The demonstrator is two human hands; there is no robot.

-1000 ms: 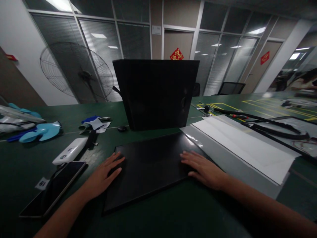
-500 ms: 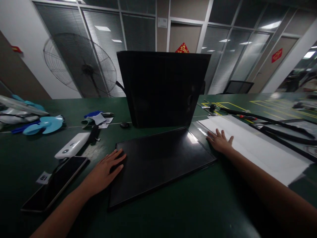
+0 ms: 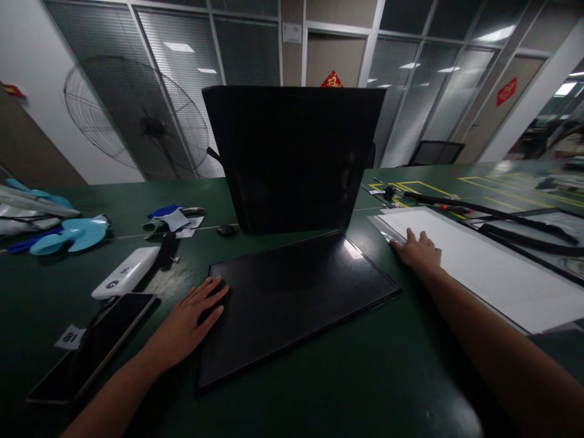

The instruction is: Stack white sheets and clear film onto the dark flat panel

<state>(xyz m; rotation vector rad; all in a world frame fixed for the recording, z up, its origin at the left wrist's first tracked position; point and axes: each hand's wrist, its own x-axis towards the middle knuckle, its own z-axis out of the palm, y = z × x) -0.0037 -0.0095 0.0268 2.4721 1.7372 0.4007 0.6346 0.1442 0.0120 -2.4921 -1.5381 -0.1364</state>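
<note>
A flat black panel [image 3: 292, 292] lies on the green table [image 3: 347, 389] in front of me. My left hand [image 3: 187, 322] rests flat on its left edge with fingers spread. My right hand [image 3: 417, 250] lies on the near left corner of a white sheet [image 3: 493, 267], just to the right of the panel, fingers curled at the sheet's edge. Whether it grips the sheet is unclear. Behind the panel stands a tall black box [image 3: 292, 158].
At the left lie a dark phone [image 3: 95, 347], a white device [image 3: 125, 277], a tag marked 18 [image 3: 69, 336], light blue fan blades [image 3: 68, 234] and small scraps [image 3: 176, 220]. Black strips and a frame [image 3: 524, 228] lie at the right. A standing fan [image 3: 137, 121] is behind the table.
My right hand left the black panel's right side and moved right onto the corner of the white sheet, where its fingers have now curled. The left hand stayed put.
</note>
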